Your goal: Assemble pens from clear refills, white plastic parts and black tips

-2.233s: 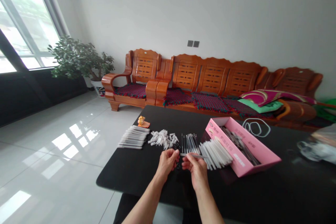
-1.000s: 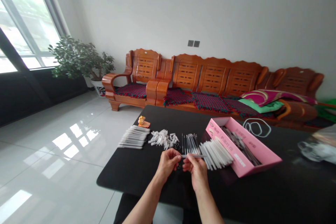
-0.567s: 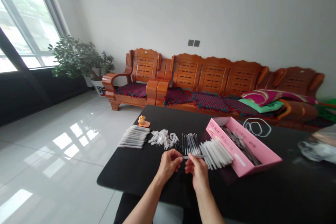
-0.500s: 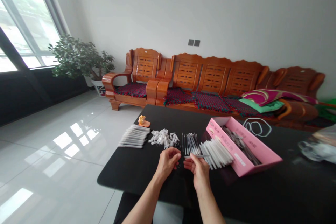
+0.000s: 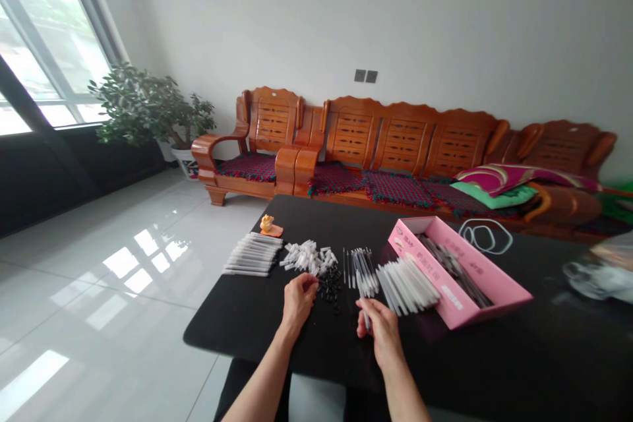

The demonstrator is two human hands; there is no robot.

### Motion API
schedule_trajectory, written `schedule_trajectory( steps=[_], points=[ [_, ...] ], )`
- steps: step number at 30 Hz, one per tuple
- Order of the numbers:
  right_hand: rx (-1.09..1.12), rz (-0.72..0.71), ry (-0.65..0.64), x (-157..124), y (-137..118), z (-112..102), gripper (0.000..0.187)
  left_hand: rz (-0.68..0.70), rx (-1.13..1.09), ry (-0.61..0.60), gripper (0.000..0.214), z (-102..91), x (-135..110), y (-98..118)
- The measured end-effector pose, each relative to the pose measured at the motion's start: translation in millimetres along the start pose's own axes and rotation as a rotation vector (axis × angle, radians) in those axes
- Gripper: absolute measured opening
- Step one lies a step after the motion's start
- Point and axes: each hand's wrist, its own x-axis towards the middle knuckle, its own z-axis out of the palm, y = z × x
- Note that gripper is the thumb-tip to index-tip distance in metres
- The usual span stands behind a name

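My left hand (image 5: 298, 297) hovers low over the black table (image 5: 257, 323), fingers curled, right beside a heap of small white caps (image 5: 307, 257) and a scatter of small black pieces (image 5: 329, 285). What it holds, if anything, is hidden. My right hand (image 5: 380, 330) pinches a thin pen part (image 5: 366, 322), pointing down at the table. Beyond it lie thin refills (image 5: 361, 267) and a fan of white pen barrels (image 5: 408, 283).
A row of finished white pens (image 5: 250, 256) and a small orange figure (image 5: 268, 225) sit at the table's left end. An open pink box (image 5: 457, 273) of dark pens lies at the right, with white rings (image 5: 482, 236) behind. A wooden sofa (image 5: 395, 151) stands beyond.
My hands have parted. The left went forward to the black pieces and white caps. The right dropped toward me, turning the pen part from level to pointing down.
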Motion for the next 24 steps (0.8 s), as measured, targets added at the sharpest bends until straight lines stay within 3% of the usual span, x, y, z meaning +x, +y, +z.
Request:
schedule_trajectory(
  steps=[7,11,15,20,24],
  points=[
    [-0.016,0.008,-0.018,0.7,1.2,-0.4,0.043,0.071,0.376,0.096,0.012,-12.6,19.7,-3.0],
    [-0.02,0.016,-0.013,0.2,1.8,-0.6,0.042,0.147,0.614,0.094,0.008,-6.8,27.1,1.8],
    [-0.021,0.017,-0.013,0.3,2.1,-0.9,0.041,0.132,0.818,0.045,0.018,1.7,32.2,8.3],
    [-0.022,0.01,-0.02,-0.3,0.9,-0.6,0.04,0.119,0.844,0.042,0.013,4.8,36.7,9.4],
    [-0.014,0.01,-0.021,-0.5,0.8,-0.8,0.04,0.1,0.64,0.125,0.013,0.3,35.6,10.8]
  ],
)
